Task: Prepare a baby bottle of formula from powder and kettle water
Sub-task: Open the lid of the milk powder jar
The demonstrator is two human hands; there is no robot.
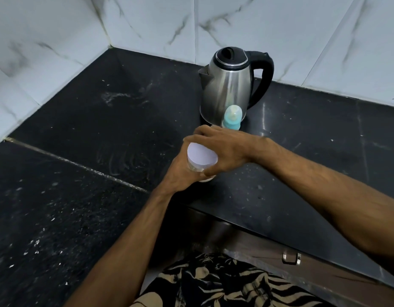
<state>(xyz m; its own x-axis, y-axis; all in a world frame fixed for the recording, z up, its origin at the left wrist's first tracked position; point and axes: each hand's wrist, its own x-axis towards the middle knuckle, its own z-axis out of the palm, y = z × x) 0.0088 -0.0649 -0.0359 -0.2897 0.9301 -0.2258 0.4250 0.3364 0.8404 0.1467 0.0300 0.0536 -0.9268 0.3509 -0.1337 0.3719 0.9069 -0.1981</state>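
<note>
Before the kettle [228, 85], left hand [180, 173] and right hand [222, 147] grasp the jar [201, 157].

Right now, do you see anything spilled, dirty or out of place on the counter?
Yes. The black counter has pale smears and white specks left of the kettle, around, like spilled powder or dried water. The kettle and the baby bottle stand upright. Both hands hold the white-lidded jar.
</note>
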